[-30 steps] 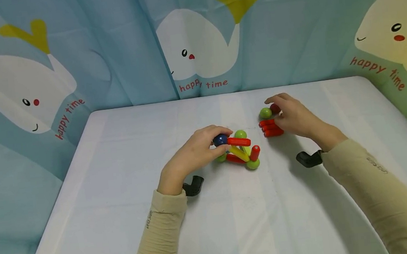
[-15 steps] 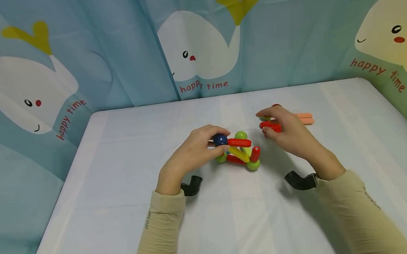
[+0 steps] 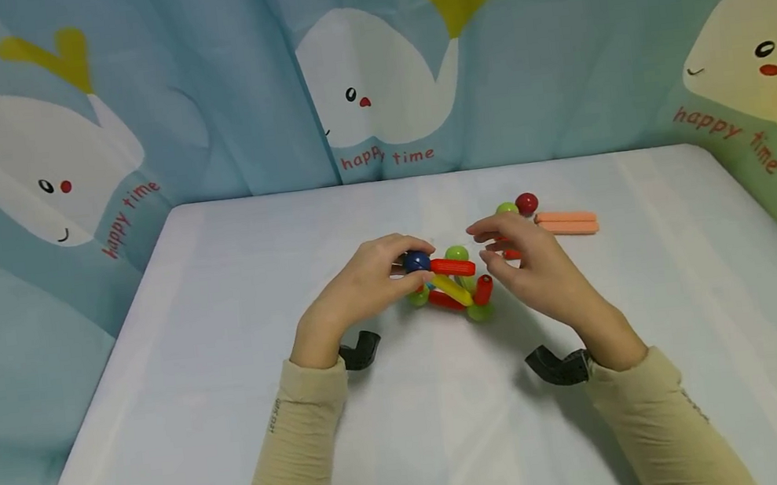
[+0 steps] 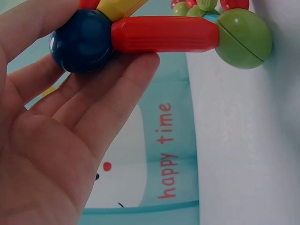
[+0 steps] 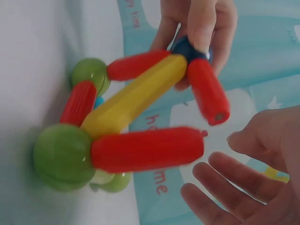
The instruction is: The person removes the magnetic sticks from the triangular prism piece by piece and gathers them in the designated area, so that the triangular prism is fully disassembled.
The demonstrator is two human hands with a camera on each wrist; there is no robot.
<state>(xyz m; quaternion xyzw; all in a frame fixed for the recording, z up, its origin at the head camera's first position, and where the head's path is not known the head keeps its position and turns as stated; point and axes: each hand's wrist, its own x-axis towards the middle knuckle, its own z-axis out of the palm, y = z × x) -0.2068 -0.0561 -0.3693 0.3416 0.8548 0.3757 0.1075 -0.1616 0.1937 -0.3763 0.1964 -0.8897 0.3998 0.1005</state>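
My left hand pinches a dark blue ball at the top of a small frame of magnetic rods and balls. From that ball a red rod juts out with a free end, and a yellow rod slopes down to a green ball. Another red rod stands up from this green ball, its tip free. In the left wrist view, one more red rod links the blue ball to a green ball. My right hand, fingers spread and holding nothing, is just right of the frame.
Behind my right hand lie a dark red ball, a green ball and two orange rods. Loose red rods there are mostly hidden by the hand. The white table ends at a whale-patterned curtain.
My right hand has come left and nearer from the loose balls and red rods to beside the frame, uncovering the orange rods. The left hand keeps its pinch on the blue ball.
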